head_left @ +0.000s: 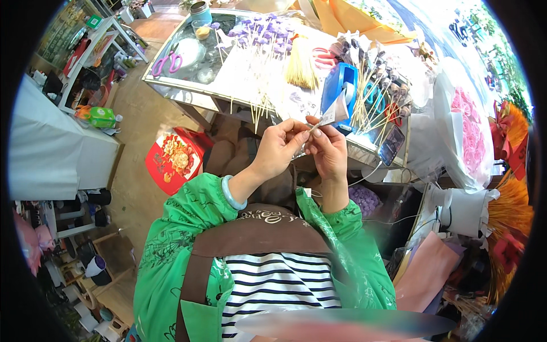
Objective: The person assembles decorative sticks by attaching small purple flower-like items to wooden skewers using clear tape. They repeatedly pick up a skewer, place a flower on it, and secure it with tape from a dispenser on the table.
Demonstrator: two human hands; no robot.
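Far to my left a red stool with a flower pattern point(174, 158) stands on the floor, clear of my knees. On the glass table point(171, 85) ahead, pink-handled scissors point(166, 61) lie toward the left end, and beside them a spread of purple-tipped sticks point(259, 40) and a bundle of bare bamboo skewers point(300, 68) lie flat with their ends pointing toward me.

I hold the work up in front of my chest, between the table edge and my apron. My left hand point(278, 147) is closed, thumb and fingertips pinching a small clear wrapped piece point(310, 132), which keeps it steady. My right hand point(329, 151) is pinched on the same piece from the other side, and a strip of tape point(336, 114) runs up from my fingers. What exactly sits inside the wrap I cannot tell.

The blue tape dispenser point(337, 85) stands just behind my hands. Right of it lie more wrapped sticks point(376, 74), a phone point(391, 145) at the table's edge, and a pink bouquet in white paper point(470, 134).
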